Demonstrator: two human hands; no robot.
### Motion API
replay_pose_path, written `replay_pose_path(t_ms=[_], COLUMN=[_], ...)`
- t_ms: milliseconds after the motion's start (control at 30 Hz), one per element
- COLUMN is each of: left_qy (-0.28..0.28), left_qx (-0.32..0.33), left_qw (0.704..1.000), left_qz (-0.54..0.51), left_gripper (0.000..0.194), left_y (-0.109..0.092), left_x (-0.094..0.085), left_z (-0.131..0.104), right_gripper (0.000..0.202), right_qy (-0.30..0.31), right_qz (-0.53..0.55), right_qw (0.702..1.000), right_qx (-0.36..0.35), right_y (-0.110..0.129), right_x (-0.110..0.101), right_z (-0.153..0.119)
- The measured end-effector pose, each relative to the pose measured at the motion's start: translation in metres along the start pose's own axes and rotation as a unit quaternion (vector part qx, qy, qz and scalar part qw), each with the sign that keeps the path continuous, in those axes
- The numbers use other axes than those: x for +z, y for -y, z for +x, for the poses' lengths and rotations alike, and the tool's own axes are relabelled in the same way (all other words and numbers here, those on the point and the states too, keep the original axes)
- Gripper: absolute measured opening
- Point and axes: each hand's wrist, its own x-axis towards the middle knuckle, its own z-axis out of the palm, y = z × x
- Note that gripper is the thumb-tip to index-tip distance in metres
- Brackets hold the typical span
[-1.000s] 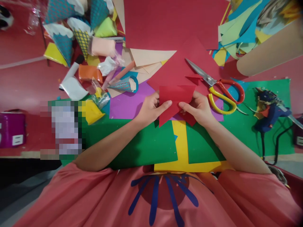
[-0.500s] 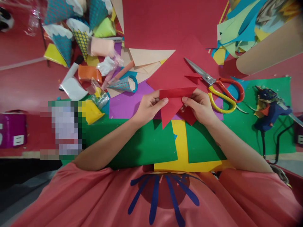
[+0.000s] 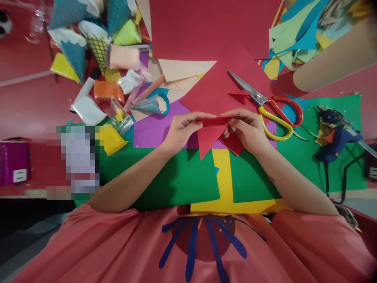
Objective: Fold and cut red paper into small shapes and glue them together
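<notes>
A folded red paper piece [image 3: 209, 135] hangs between my two hands, its pointed end down. My left hand [image 3: 185, 129] pinches its left top edge with the thumb in front. On the other side my right hand [image 3: 245, 127] grips the right part of the fold, fingers curled behind it. Scissors [image 3: 260, 98] with one red and one yellow handle lie just beyond my right hand, on a larger red sheet [image 3: 206, 92]. Part of the paper is hidden by my fingers.
Green sheets [image 3: 176, 177] cover the near table. A glue gun [image 3: 335, 141] and a cardboard tube [image 3: 332, 59] are at the right. Decorated paper cones [image 3: 73, 55] and several clay packets [image 3: 108, 91] lie at the left. A red sheet [image 3: 209, 27] is at the back.
The upper flap of the red paper has tipped, so its top edge looks narrower. The fingers of both my hands now stretch inward along that edge. The view has shifted slightly.
</notes>
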Motion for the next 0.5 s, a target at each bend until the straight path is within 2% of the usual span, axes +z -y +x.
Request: replay_pose_path(t_ms=[233, 367, 500], left_qy=[-0.024, -0.043, -0.052], left_qx=[-0.023, -0.014, -0.004], left_qw=[0.999, 0.999, 0.999], left_qz=[-0.013, -0.012, -0.013], left_gripper=[0.021, 0.014, 0.017], left_y=[-0.0029, -0.0051, -0.0059], left_x=[0.0005, 0.0021, 0.0034], left_z=[0.0015, 0.0011, 0.0017], right_gripper=[0.013, 0.012, 0.018], right_qy=[-0.002, -0.01, -0.021], right_qz=[-0.034, -0.023, -0.029], right_qw=[0.999, 1.0, 0.999], right_qx=[-0.009, -0.017, -0.023], right_y=[-0.0056, -0.0058, -0.0035], right_x=[-0.0031, -0.002, -0.0002], right_z=[-0.0001, -0.0005, -0.0018])
